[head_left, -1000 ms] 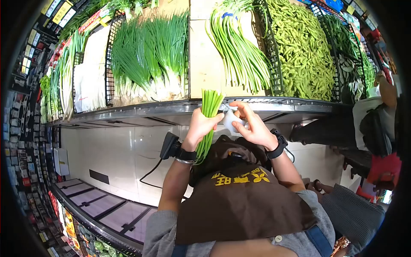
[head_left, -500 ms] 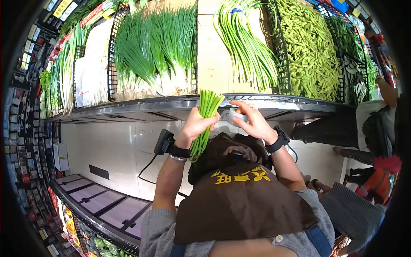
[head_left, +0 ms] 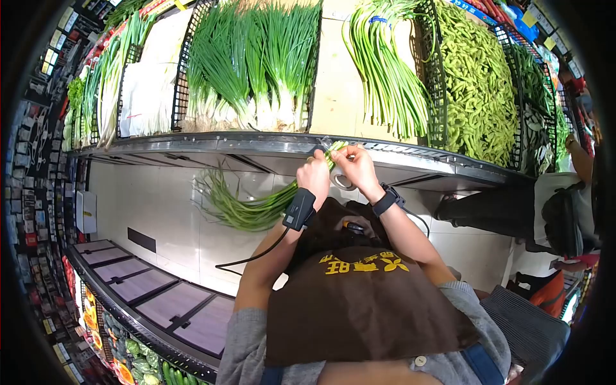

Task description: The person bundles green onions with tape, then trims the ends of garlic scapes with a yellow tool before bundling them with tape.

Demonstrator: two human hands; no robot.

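My left hand (head_left: 313, 174) is closed around a bunch of long green garlic scapes (head_left: 256, 208) near its cut ends. The thin tails hang out to the left in a loose curve above the floor. Close beside it, my right hand (head_left: 357, 168) has its fingers pinched at the same cut end, touching the stems. A roll of clear tape (head_left: 344, 182) hangs under my right hand, partly hidden by it. A shiny bit of film shows by the fingertips at the stem ends. Both hands are just in front of the shelf's metal edge (head_left: 256, 142).
Behind the edge lie scallions (head_left: 256, 64), more garlic scapes (head_left: 391, 77) with a blue band, and edamame pods (head_left: 478, 90), divided by black plastic grids. A low shelf (head_left: 154, 295) stands behind on the left. Another person (head_left: 494, 205) is at the right.
The bunch has swung from upright to lying leftward, its tails now spread out. My right hand has come from apart onto the cut end. The view has shifted slightly.
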